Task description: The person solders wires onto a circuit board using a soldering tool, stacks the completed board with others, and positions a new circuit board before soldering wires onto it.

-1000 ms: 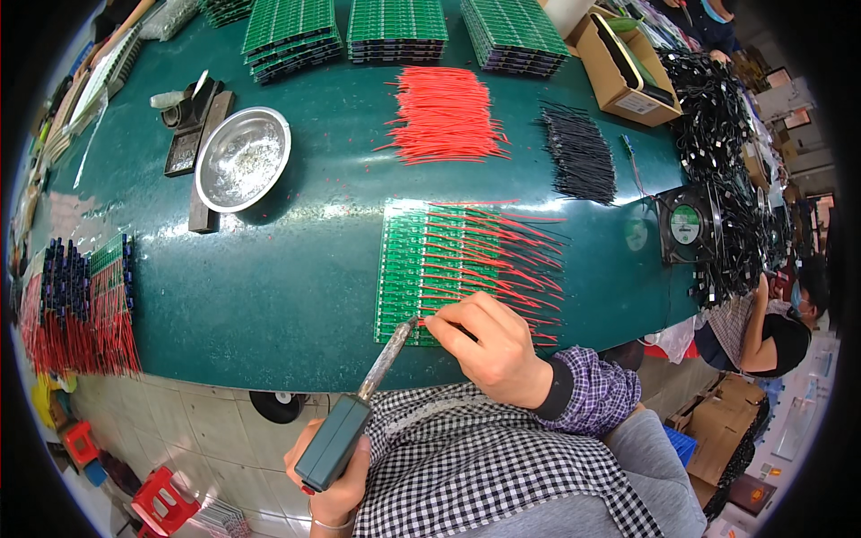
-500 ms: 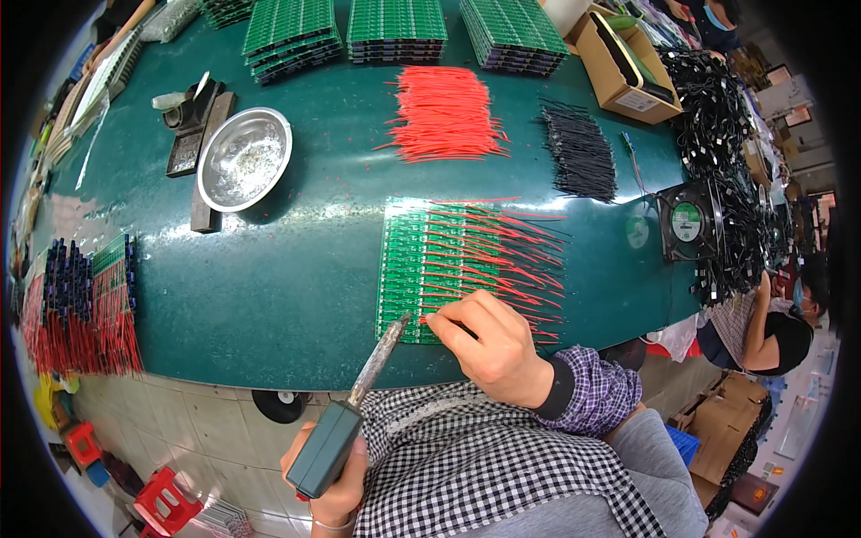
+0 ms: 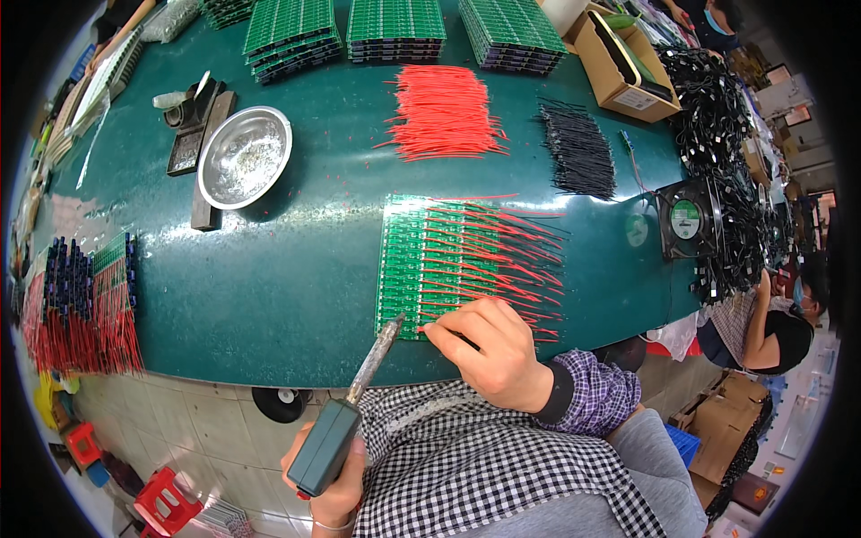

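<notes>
My left fingers wrap round a soldering iron; my right fingers pinch a red wire at the near edge of the circuit panel on the worktop. Attached-looking wires span most panel rows; the nearest seems unfinished.

bowl left, fan right of circuit board

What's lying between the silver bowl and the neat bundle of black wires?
In the head view, a pile of red wires lies there, with green tabletop showing on either side.
</notes>
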Demonstrator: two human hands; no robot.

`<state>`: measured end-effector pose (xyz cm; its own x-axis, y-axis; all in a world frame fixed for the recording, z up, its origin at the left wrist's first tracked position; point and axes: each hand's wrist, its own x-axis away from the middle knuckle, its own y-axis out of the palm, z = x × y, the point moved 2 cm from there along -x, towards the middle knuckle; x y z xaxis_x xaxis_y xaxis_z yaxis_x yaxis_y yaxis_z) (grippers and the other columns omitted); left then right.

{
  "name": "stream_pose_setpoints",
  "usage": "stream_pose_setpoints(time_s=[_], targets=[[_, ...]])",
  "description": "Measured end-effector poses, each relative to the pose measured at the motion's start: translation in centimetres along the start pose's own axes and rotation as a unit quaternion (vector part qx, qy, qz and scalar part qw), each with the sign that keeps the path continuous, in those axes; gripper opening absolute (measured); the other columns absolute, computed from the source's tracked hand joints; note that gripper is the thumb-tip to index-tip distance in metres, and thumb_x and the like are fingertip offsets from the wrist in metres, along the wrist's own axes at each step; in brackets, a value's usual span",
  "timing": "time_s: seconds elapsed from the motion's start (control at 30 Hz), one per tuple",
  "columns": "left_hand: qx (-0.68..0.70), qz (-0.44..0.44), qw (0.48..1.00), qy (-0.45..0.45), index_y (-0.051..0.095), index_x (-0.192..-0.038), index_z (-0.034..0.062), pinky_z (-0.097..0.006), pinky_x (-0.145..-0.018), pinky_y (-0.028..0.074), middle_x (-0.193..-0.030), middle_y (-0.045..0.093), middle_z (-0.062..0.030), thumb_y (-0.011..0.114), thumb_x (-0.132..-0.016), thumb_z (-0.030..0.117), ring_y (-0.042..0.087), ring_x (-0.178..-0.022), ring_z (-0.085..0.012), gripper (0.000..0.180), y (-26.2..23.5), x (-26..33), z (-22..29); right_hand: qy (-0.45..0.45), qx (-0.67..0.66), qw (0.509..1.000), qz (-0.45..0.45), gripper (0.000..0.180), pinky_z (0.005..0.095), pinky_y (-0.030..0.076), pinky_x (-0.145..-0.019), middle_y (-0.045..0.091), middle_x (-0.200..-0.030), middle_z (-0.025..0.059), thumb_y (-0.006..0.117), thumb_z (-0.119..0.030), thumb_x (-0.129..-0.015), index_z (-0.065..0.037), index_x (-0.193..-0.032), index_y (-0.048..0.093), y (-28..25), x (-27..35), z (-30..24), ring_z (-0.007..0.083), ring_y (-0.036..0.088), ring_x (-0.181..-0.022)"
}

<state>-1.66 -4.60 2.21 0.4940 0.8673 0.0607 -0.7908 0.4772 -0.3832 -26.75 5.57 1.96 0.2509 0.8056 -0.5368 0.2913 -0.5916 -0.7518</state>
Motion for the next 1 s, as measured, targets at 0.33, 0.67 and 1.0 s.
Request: stream_pose_setpoints(time_s=[0.33,0.67,1.0], targets=[[-0.033,-0.021,0.999,0.018,0.072,-0.089,-0.0079,-0.033,-0.058,0.051,-0.081,0.069,-0.0159,0.079,-0.068,0.0,0.067,-0.065,-0.0253,0.024,-0.1,0.0,0.3,0.012,-0.01,1.0,-0.015,0.027,0.0335,0.049,-0.068,0.065,-0.094,0.0081,0.07,-0.007,-0.076,0.001,-0.102,0.07,0.4,0.5,0.2,0.0221,0.062,-0.081],[-0.063,-0.039,0.997,0.031,0.072,-0.088,-0.0068,-0.033,-0.058,0.051,-0.08,0.069,-0.0152,0.079,-0.068,-0.001,0.066,-0.063,-0.0262,0.022,0.0,-0.1,0.4,0.027,-0.013,1.0,-0.005,0.026,0.0332,0.051,-0.064,0.066,-0.089,0.0081,0.071,-0.003,-0.072,0.001,-0.098,0.074,0.3,0.2,0.0,0.0222,0.063,-0.076],[-0.037,-0.028,0.999,0.028,0.071,-0.087,-0.0059,-0.034,-0.055,0.048,-0.079,0.067,-0.0148,0.079,-0.069,0.0,0.063,-0.061,-0.0254,0.02,-0.3,0.5,-0.5,0.024,-0.011,1.0,-0.01,0.027,0.0328,0.051,-0.064,0.066,-0.089,0.0093,0.072,-0.003,-0.071,0.002,-0.098,0.073,0.4,0.1,0.0,0.0229,0.063,-0.075]])
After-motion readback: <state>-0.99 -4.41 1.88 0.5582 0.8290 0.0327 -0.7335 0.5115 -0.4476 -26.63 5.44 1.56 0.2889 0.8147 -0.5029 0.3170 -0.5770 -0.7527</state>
